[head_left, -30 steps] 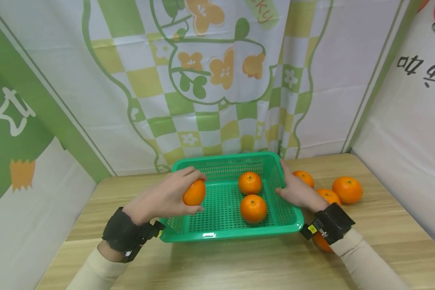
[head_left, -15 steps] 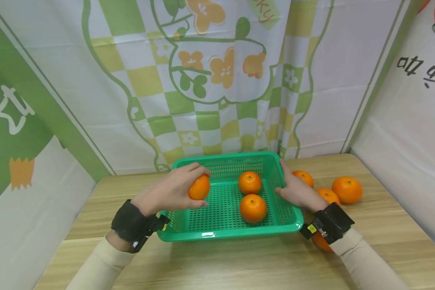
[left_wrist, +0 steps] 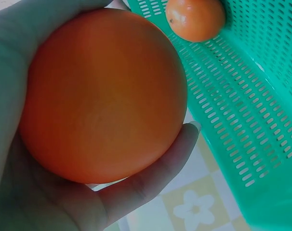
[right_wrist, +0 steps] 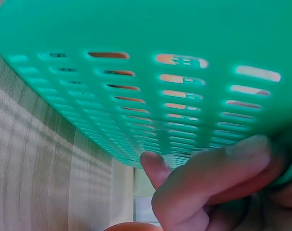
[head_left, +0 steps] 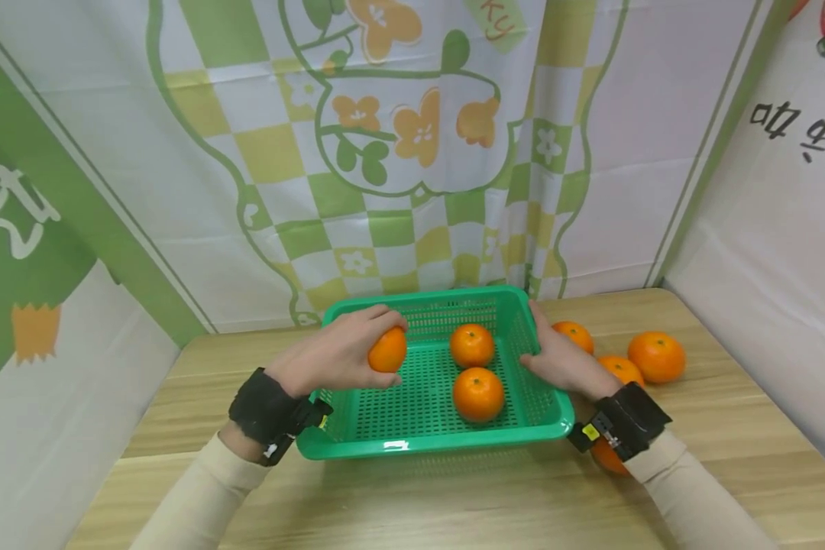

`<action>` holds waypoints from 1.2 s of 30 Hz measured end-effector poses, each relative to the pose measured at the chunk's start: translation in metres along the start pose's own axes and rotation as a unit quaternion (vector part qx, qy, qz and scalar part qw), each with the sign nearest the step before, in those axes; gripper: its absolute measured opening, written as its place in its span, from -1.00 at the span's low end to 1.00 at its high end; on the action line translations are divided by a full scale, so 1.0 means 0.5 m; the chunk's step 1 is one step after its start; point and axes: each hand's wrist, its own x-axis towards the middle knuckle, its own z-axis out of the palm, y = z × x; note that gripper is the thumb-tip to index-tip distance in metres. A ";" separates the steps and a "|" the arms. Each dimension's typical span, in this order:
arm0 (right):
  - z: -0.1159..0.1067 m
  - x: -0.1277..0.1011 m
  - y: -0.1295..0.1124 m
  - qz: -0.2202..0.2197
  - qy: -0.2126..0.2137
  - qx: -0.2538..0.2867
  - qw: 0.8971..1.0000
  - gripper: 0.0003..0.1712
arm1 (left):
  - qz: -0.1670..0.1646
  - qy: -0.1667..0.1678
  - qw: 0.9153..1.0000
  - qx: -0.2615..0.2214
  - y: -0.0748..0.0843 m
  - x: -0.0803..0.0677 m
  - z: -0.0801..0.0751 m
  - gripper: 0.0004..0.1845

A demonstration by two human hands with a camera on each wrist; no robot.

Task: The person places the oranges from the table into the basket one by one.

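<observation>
My left hand (head_left: 340,353) holds a mandarin orange (head_left: 388,351) over the left part of a green plastic basket (head_left: 412,445). In the left wrist view, thumb and fingers curve round this mandarin (left_wrist: 107,96), with the basket's slotted wall (left_wrist: 232,110) beyond. Two more mandarins, one behind (head_left: 472,346) the other (head_left: 478,395), sit on the basket floor, right of its middle. At the basket's right side, my right hand (head_left: 560,363) grips the rim, thumb inside. Seen from the right wrist, its bent fingers (right_wrist: 208,183) lie against the outside of the slotted wall (right_wrist: 146,29).
Right of the basket, several mandarins lie on the wooden table (head_left: 749,428): one at the far right (head_left: 656,356), others beside the right hand (head_left: 575,334), and one partly hidden under the right wrist (head_left: 608,457). A printed curtain (head_left: 399,229) hangs close behind the basket.
My left hand has moved a little to the right and slightly up in the view, carrying its mandarin further over the basket. The right hand keeps its grip on the rim.
</observation>
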 end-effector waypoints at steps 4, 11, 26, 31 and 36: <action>0.002 0.001 0.002 0.004 -0.001 -0.004 1.000 0.17 | -0.008 -0.008 1.000 -0.001 -0.006 0.007 0.006 -0.36; 0.002 -0.003 0.004 0.005 -0.001 0.001 1.000 0.17 | -0.015 -0.019 1.000 -0.007 -0.018 0.025 0.017 -0.36; 0.003 -0.002 0.005 -0.001 -0.002 0.006 1.000 0.17 | -0.018 -0.081 0.996 0.023 -0.029 0.070 0.039 -0.34; 0.003 -0.001 0.002 -0.004 0.000 0.005 1.000 0.17 | -0.022 -0.090 0.995 0.027 -0.031 0.078 0.044 -0.34; 0.003 -0.002 0.001 -0.003 0.001 0.003 1.000 0.17 | -0.024 -0.098 0.994 0.034 -0.032 0.089 0.050 -0.32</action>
